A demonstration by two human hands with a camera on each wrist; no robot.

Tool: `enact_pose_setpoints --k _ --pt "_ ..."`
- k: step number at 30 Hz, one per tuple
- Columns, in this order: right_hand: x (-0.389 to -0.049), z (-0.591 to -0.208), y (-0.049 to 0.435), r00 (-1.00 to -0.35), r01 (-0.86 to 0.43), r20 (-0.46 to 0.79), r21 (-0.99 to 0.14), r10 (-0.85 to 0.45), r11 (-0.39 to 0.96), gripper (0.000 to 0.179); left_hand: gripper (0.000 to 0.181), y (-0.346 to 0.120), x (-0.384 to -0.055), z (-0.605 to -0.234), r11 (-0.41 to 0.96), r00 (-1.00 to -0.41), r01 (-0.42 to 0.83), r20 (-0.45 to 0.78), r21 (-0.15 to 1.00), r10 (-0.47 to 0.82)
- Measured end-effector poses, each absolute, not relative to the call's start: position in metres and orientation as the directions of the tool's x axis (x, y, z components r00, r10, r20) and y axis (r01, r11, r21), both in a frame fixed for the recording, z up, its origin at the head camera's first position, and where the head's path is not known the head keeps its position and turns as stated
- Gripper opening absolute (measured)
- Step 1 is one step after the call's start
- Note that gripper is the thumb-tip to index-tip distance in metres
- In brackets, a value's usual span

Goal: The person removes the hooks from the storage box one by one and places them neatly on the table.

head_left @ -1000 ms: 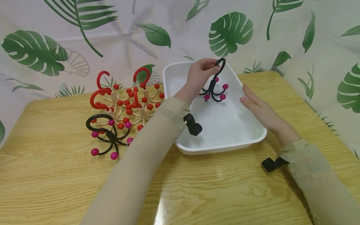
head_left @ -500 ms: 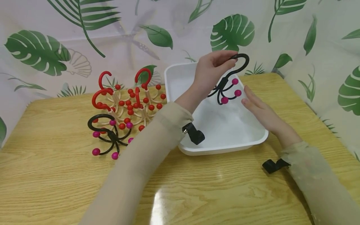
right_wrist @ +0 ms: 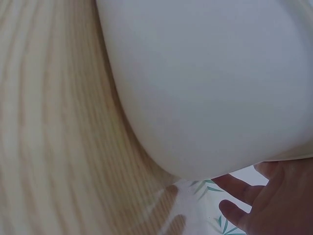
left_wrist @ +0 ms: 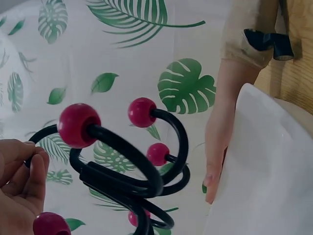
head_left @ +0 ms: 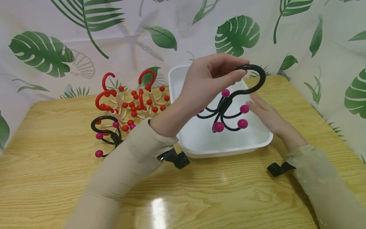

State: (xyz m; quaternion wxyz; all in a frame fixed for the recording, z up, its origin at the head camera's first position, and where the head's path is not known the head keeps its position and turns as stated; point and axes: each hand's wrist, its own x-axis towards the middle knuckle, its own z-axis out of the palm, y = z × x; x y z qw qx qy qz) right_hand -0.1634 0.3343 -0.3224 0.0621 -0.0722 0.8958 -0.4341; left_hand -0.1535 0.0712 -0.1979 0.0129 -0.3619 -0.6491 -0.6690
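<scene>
My left hand (head_left: 204, 78) pinches the hook end of a black claw-shaped hanger (head_left: 225, 105), whose several curved arms end in pink balls. The hanger overlaps the white plastic tub (head_left: 226, 154) in the head view, arms downward and the hook leaning right. Up close in the left wrist view, thumb and fingers meet on the hook's tip, and the pink-balled arms (left_wrist: 120, 178) spread in front. My right hand (head_left: 264, 113) lies along the tub's right side with fingers extended. In the right wrist view, these fingers (right_wrist: 237, 188) reach the tub's outer wall (right_wrist: 195, 88).
Left of the tub, several cream hangers with red hooks (head_left: 147, 74) and red balls stand crowded together on the wooden table (head_left: 57, 178). Before them sits another black hanger (head_left: 115, 138) with pink balls, partly behind my left forearm. A leaf-print sheet (head_left: 183, 28) hangs behind the table.
My left hand has raised the black hanger from inside the tub and brought it right and nearer to me, tilting its hook rightward. My right hand has stayed at the tub's side.
</scene>
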Motion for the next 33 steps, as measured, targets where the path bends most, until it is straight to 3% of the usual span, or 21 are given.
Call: enact_pose_setpoints --k 7,18,33 --pt "-0.166 -0.325 0.337 -0.98 -0.105 -0.021 -0.787 -0.196 0.608 0.061 0.018 0.034 -0.132 -0.193 -0.138 -0.664 0.576 0.56 0.806 0.495" --pt "-0.166 -0.325 0.336 -0.976 -0.096 -0.048 -0.784 -0.213 0.613 0.065 0.018 -0.025 -0.115 -0.205 -0.072 -0.689 0.635 0.606 0.769 0.398" --pt "-0.164 -0.323 0.334 -0.976 -0.093 -0.047 -0.791 -0.211 0.605 0.065 0.022 -0.076 -0.111 -0.232 0.192 -0.833 0.535 0.476 0.823 0.282"
